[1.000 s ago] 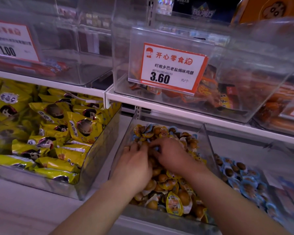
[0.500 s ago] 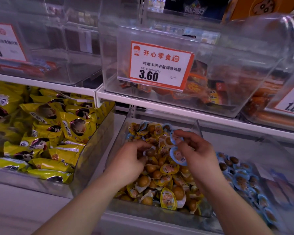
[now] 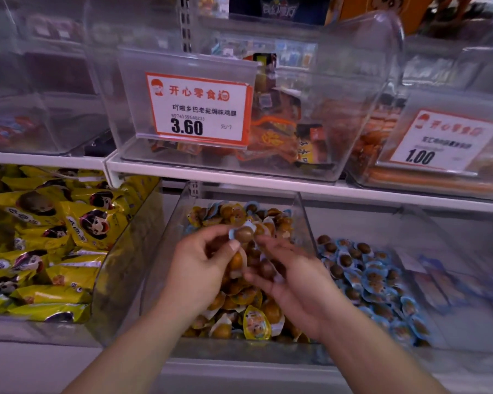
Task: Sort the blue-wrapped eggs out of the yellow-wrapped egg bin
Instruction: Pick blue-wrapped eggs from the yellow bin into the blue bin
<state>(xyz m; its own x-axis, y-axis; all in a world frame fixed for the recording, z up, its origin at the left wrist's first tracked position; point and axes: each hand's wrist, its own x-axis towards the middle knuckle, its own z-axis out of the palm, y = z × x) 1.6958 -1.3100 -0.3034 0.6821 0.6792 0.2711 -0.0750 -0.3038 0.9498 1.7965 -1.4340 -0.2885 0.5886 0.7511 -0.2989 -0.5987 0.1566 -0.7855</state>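
Shelves: two white levels; clear plastic bins stand on both.
Upper middle bin: clear, with orange and brown snack packs inside; a price tag on its front reads 3.60.
Upper right bin: clear, with reddish packs; its tag reads 1.00.
Lower left bin: full of big yellow snack bags with a cartoon face printed on them.
Yellow-wrapped egg bin: the clear bin in the middle of the lower shelf, under both hands; it holds a heap of yellow-wrapped eggs, and some blue wrappers show among them near the back.
Lower right bin: just beside the middle bin; a pile of blue-wrapped eggs lies in it.
Left hand: above the middle bin, fingers curled; thumb and forefinger pinch one egg at the lower left side.
Right hand: above the same bin, blurred; the fingers are half bent and a little spread. The fingertips come near the held egg, but I cannot tell if they touch it.
Held blue-wrapped egg: a brown egg with a pale blue wrapper edge, lifted above the yellow heap, between the two hands.
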